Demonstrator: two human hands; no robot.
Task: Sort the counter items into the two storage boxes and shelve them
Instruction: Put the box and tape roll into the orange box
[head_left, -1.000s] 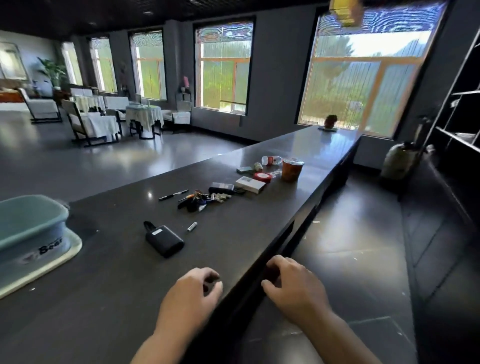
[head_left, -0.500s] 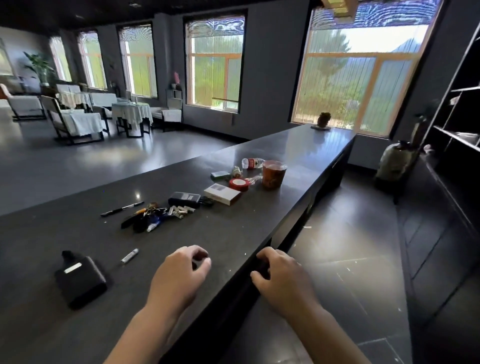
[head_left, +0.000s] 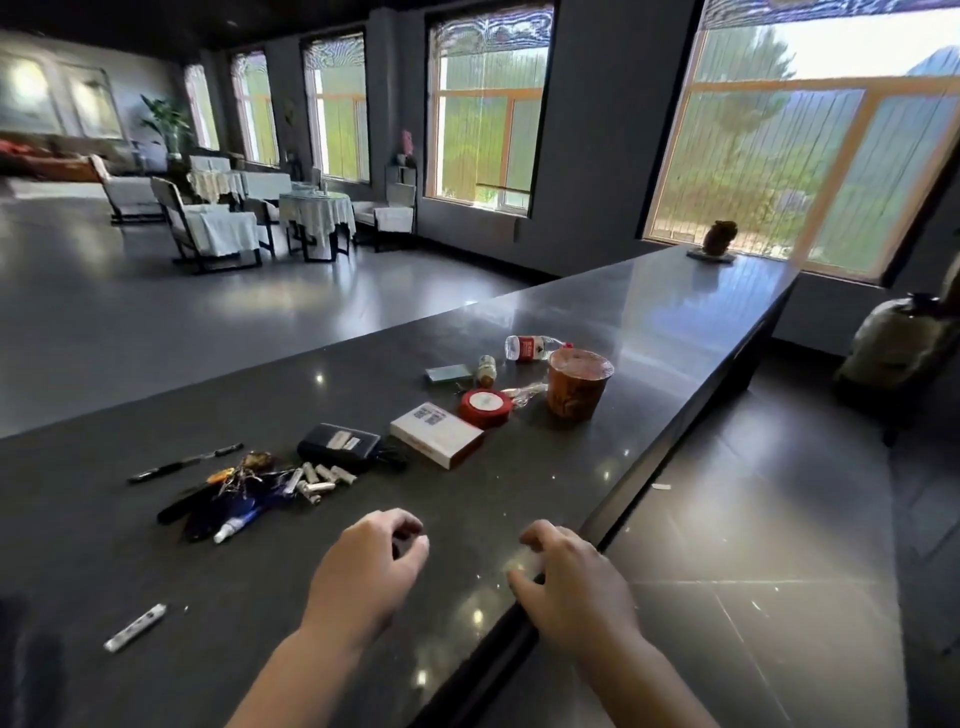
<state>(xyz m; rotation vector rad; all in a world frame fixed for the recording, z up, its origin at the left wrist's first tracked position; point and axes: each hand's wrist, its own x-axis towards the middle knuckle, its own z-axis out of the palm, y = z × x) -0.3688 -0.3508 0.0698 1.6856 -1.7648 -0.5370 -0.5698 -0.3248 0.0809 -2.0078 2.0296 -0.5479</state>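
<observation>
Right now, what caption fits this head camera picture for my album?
Two empty hands, left hand and right hand, hover over a dark counter scattered with small items awaiting sorting.

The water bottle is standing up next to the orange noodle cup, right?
Not quite. The head view shows the water bottle lying on its side on the counter, next to the orange noodle cup.

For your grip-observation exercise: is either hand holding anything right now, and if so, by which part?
Nothing is visibly held. The left hand hovers loosely curled over the counter; the right hand rests at the counter's edge. Neither touches the items.
</observation>
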